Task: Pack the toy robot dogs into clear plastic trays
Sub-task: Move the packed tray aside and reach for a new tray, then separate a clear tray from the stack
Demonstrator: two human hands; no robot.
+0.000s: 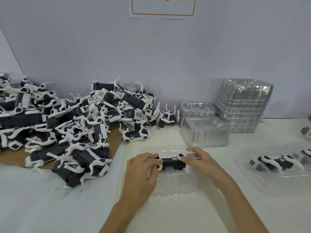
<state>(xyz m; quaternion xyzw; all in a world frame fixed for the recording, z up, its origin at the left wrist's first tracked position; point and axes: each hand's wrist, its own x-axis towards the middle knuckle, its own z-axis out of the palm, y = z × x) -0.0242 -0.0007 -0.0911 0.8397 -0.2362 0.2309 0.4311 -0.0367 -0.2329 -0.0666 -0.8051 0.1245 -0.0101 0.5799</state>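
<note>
Currently, the head view shows one toy robot dog [170, 163] held over the far half of a clear plastic tray [168, 187]. The tray lies flat on the white counter [50, 199], directly in front of the person.

The left hand [143, 167] grasps the left end of the dog with its fingers curled round it. The right hand [200, 158] pinches the right end with its fingertips. Holding both ends probably keeps the body level and the legs tucked, so the dog can be lined up with the moulded cavity. Whether the dog is already seated in the cavity cannot be determined.

The long axis of the dog runs left to right across the view, roughly parallel to the near edge of the counter. The black body carries a small white label on its upper face, and white leg parts show at each end. Which end is the head cannot be determined.

Supply and output sit on opposite sides:
- A pile of unpacked dogs [67, 118] lies to the left, partly on a cardboard sheet [116, 145].
- A stack of empty trays [242, 105] stands behind the work area, against the wall.
- A filled tray [249, 180] lies to the right, well apart from the hands.

This layout suggests a left-to-right flow.
</note>
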